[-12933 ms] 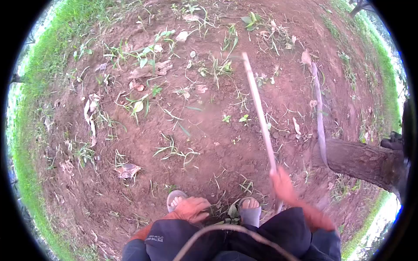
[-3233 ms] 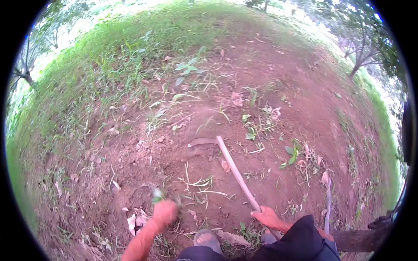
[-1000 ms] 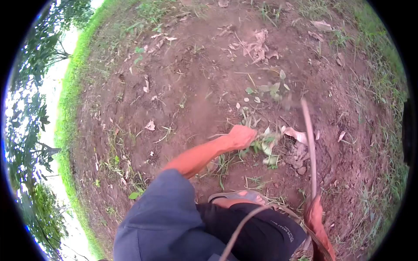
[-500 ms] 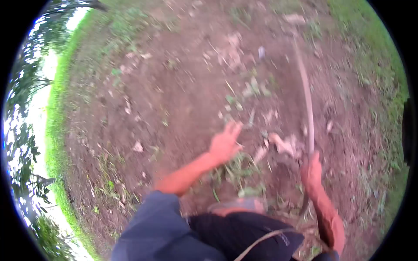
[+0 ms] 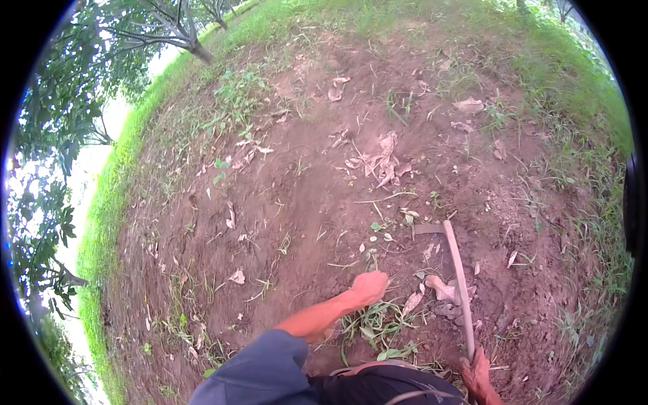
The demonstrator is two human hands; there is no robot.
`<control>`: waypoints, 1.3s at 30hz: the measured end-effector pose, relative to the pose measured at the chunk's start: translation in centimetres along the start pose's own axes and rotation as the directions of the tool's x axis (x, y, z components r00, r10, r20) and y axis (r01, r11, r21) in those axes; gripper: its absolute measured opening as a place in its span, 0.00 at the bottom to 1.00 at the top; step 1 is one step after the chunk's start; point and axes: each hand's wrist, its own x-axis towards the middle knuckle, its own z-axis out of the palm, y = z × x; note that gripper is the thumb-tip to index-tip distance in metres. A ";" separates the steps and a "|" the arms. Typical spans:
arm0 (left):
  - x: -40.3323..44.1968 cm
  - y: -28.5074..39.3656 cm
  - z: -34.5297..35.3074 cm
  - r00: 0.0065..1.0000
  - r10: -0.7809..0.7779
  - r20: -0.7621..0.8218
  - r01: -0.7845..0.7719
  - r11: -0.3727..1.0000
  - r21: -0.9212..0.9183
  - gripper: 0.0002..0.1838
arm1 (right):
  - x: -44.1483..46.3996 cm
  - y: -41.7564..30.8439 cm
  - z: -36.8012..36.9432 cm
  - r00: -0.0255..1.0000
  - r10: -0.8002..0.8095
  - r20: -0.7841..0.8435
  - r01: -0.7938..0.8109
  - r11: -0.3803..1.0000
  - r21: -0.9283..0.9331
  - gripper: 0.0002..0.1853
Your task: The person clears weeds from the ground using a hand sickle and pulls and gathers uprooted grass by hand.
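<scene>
My right hand (image 5: 478, 374), at the bottom right, is wrapped round the wooden handle (image 5: 460, 290) of a sickle. Its curved blade (image 5: 428, 229) points left from the handle's far end, close to the soil. My left hand (image 5: 371, 287) is closed low over the ground, left of the handle; what its fingers hold, if anything, is too small to make out. Just below that hand lies a heap of pulled green weeds (image 5: 378, 327). Dry leaves (image 5: 442, 289) rest between the heap and the handle.
Red-brown soil with scattered weeds and dry leaves (image 5: 386, 162) spreads ahead. Grass (image 5: 101, 236) borders it on the left and at the far side. A tree (image 5: 196, 47) stands at the upper left. My dark-clothed leg (image 5: 385, 386) is at the bottom.
The weeds my left hand held a second ago are no longer in it. Its spread fingers have closed. The sickle has come down and nearer, and the view has tilted up.
</scene>
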 end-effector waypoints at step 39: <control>0.4 26.6 -3.5 0.412 0.264 0.872 -0.034 0.961 -0.275 0.26 | -20.8 17.4 -15.7 0.899 0.437 -0.018 -0.170 0.388 0.906 0.30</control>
